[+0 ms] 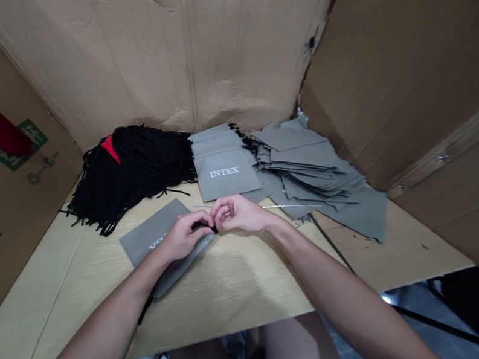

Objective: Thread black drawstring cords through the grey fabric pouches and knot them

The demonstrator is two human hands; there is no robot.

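A grey drawstring pouch (145, 232) with partly covered white lettering lies slantwise on the table. My left hand (186, 232) is over its right end, thumb and fingers closed on a black cord (213, 230) at the pouch's corner. My right hand (238, 213) meets it there, fingers curled and pinched at the cord's tip. Black cord also shows at the pouch's near-left corner, under my left forearm. A long thin metal wire (294, 204) passes behind my right hand and shows on both sides; whether the hand touches it is hidden.
A heap of black cords (139, 159) with a red tie stands at the back left. Beside it is a stack of grey INTEX pouches (226, 182), then a loose pile of grey pouches (310, 161) at right. Cardboard walls (181, 48) enclose the table (239, 290).
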